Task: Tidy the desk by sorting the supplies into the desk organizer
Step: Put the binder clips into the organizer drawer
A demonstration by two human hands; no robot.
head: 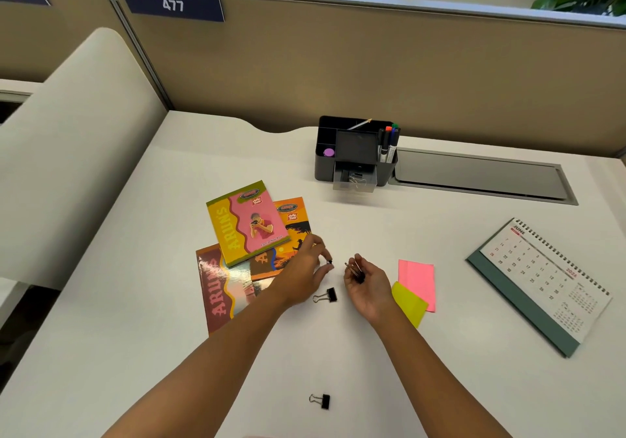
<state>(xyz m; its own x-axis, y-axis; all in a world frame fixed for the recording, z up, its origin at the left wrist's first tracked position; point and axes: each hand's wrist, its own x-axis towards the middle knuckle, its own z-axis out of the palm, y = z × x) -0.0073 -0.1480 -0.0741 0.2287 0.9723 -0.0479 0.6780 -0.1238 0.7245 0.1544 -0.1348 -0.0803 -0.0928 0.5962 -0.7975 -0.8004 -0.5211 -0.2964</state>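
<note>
- right hand (367, 283) lies palm up, fingers curled round a bunch of binder clips (355, 271).
- left hand (305, 273) pinches something small and dark at its fingertips (328, 263); what it is, cannot tell.
- nearest loose clip (327, 295) lies just under the left fingers, long axis left to right, wire handles leftward.
- another clip (321, 400) lies well back, between the forearms.
- desk organizer (354, 153) stands well beyond both hands.
</note>
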